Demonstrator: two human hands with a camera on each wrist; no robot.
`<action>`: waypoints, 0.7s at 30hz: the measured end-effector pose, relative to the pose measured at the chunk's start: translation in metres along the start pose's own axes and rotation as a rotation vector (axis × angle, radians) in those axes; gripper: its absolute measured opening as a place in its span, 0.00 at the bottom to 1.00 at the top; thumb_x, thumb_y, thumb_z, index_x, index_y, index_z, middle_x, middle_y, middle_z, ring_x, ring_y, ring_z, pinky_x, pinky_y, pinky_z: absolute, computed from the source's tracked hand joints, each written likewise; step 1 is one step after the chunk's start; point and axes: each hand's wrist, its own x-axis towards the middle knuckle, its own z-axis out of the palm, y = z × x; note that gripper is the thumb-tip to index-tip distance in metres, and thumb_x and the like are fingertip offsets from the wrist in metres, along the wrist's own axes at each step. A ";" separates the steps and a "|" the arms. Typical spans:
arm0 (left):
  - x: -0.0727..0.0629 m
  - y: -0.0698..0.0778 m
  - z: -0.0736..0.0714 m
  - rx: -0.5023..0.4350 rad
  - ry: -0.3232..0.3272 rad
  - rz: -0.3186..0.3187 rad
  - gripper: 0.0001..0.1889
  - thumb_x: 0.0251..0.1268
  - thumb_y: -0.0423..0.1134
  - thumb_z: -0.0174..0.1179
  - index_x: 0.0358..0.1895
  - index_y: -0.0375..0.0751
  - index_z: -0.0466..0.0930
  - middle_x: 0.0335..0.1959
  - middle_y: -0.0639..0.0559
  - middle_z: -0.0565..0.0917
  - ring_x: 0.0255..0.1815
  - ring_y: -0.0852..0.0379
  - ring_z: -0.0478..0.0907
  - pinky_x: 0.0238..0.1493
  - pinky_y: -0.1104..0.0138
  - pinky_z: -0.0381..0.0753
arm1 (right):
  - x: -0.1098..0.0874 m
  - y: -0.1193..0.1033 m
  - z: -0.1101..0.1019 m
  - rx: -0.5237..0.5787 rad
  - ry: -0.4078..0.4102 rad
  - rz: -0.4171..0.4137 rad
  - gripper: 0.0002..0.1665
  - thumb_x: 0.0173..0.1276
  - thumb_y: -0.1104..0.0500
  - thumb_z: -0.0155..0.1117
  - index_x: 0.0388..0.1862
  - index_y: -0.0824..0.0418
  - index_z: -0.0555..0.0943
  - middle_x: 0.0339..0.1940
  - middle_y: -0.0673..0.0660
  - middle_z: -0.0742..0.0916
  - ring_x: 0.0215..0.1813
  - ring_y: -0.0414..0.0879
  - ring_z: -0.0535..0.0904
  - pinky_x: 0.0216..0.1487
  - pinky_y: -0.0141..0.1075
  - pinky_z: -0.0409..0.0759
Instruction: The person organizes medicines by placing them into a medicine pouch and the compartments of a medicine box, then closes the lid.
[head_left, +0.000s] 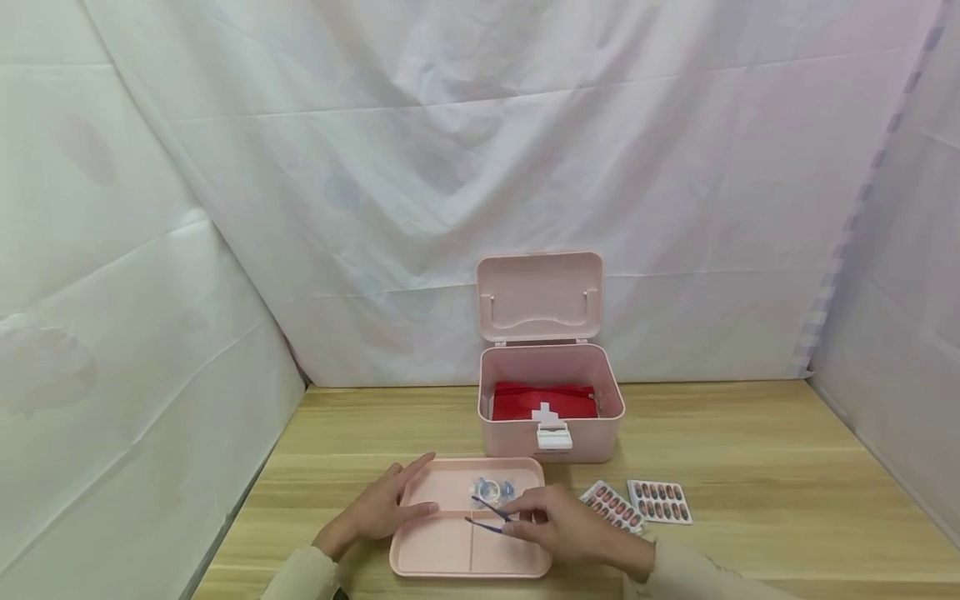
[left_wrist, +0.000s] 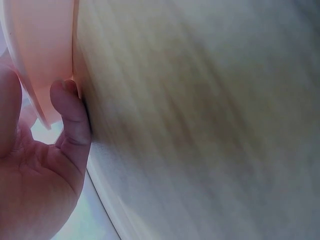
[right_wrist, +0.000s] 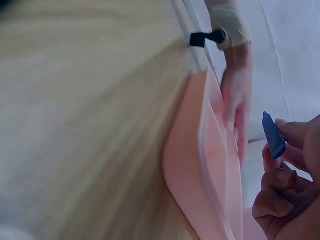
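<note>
A pair of blue tweezers (head_left: 487, 526) is pinched between the thumb and fingers of my right hand (head_left: 558, 523), its two tips spread apart and pointing left over the shallow pink tray (head_left: 432, 550). My left hand (head_left: 384, 506) holds the tray's left side, the thumb reaching over the rim and the other fingers outside. In the left wrist view a bent finger (left_wrist: 70, 107) lies against the outer wall below the rim. Small clear and pale-blue pieces (head_left: 491, 490), one of them round, lie in the tray's back compartment, just beyond the tweezer tips.
Behind the tray stands a pink box (head_left: 510, 437) with its lid (head_left: 540, 296) raised and a red pouch (head_left: 517, 403) bearing a white cross inside. Two blister packs of capsules lie to the right, one (head_left: 660, 502) apart from my right arm, the other (head_left: 613, 507) beside it.
</note>
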 end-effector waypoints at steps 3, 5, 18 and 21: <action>0.000 0.000 0.000 0.000 0.002 0.002 0.44 0.61 0.63 0.63 0.78 0.55 0.58 0.36 0.51 0.68 0.28 0.60 0.65 0.29 0.68 0.68 | 0.008 0.003 -0.003 -0.016 0.034 0.002 0.17 0.68 0.50 0.67 0.50 0.58 0.88 0.24 0.41 0.78 0.28 0.31 0.69 0.27 0.26 0.69; 0.000 -0.001 0.000 0.002 0.003 0.001 0.44 0.61 0.63 0.63 0.78 0.55 0.58 0.35 0.51 0.68 0.28 0.59 0.65 0.29 0.68 0.68 | 0.014 0.005 -0.005 -0.042 0.052 -0.003 0.17 0.68 0.51 0.67 0.51 0.59 0.87 0.26 0.42 0.78 0.30 0.32 0.70 0.29 0.26 0.70; -0.001 0.000 0.000 0.009 0.002 0.004 0.43 0.61 0.63 0.63 0.78 0.54 0.58 0.35 0.51 0.68 0.26 0.60 0.65 0.27 0.69 0.68 | 0.046 0.018 0.002 -0.146 0.078 -0.031 0.10 0.67 0.56 0.68 0.46 0.53 0.89 0.23 0.41 0.78 0.27 0.33 0.70 0.27 0.27 0.70; -0.001 0.001 0.000 0.009 0.003 0.004 0.43 0.62 0.63 0.63 0.78 0.54 0.58 0.35 0.51 0.68 0.27 0.60 0.65 0.27 0.69 0.68 | 0.052 0.019 0.005 -0.137 0.063 -0.007 0.10 0.67 0.56 0.68 0.46 0.53 0.89 0.23 0.43 0.78 0.27 0.33 0.70 0.27 0.27 0.68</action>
